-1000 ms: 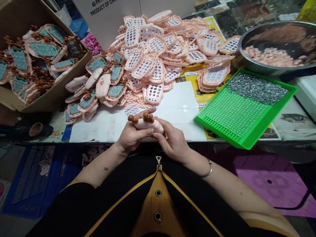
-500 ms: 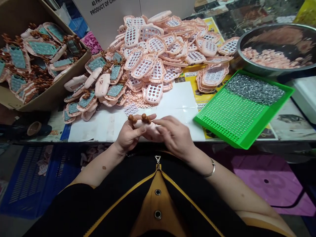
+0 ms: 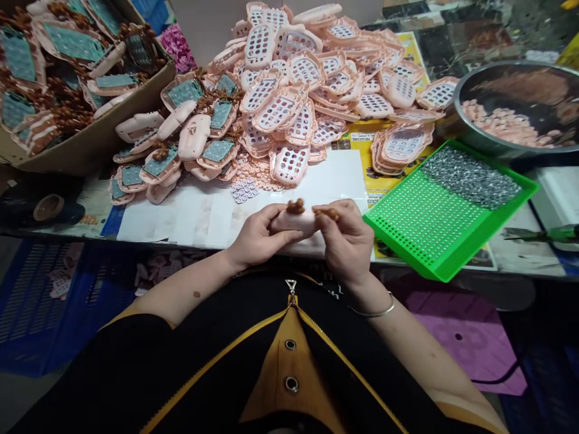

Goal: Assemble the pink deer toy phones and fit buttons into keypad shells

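Both my hands hold one pink plastic toy shell (image 3: 293, 222) with small brown knobs (image 3: 296, 206) on top, just above the near table edge. My left hand (image 3: 257, 236) grips its left end with curled fingers. My right hand (image 3: 346, 241) closes on its right end, fingertips pinching a brown knob piece (image 3: 328, 212). Behind lies a big heap of pink keypad shells (image 3: 312, 78) with oval holes. To its left lie shells fitted with teal pads (image 3: 181, 132).
A cardboard box (image 3: 97, 135) of assembled pieces stands at the far left. A green perforated tray (image 3: 434, 217) with small metal parts lies at the right, a steel bowl (image 3: 465, 90) of pink bits behind it. White sheets (image 3: 190, 217) cover the table. Blue crates (image 3: 40, 301) sit below left.
The view shifted right and down. The shell moved rightward in my hands, and my right hand went from loose fingers over it to pinching the brown knob at its right end.
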